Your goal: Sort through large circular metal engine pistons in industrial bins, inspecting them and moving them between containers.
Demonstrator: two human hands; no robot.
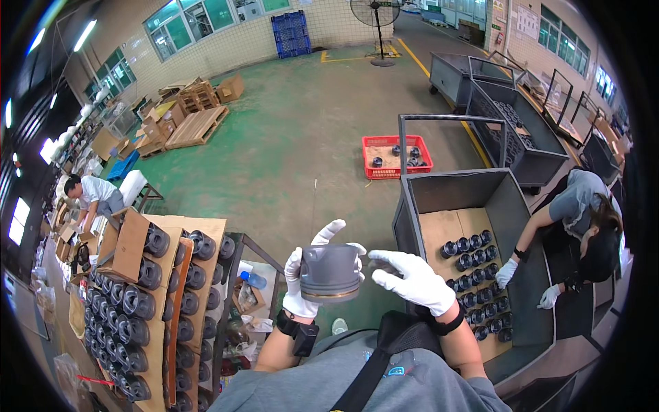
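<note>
In front of my body a dark grey engine piston (329,269) with ring grooves and a brass-coloured band near its lower edge is held up. My white-gloved left hand (301,283) wraps round its left side and back. Just to the right, my gloved right hand (414,280) has its fingers stretched apart toward the piston, seemingly not gripping it. Below and right, a grey metal cart (449,192) lined with cardboard holds rows of pistons (473,278). More pistons (127,312) stand in stacked layers at my left.
A co-worker (583,220) leans over the cart's right side with gloved hands inside. A red crate (398,174) with a few pistons lies on the floor ahead. Other carts (522,137) stand at the far right. Wooden pallets (199,129) and another person (96,196) are at left.
</note>
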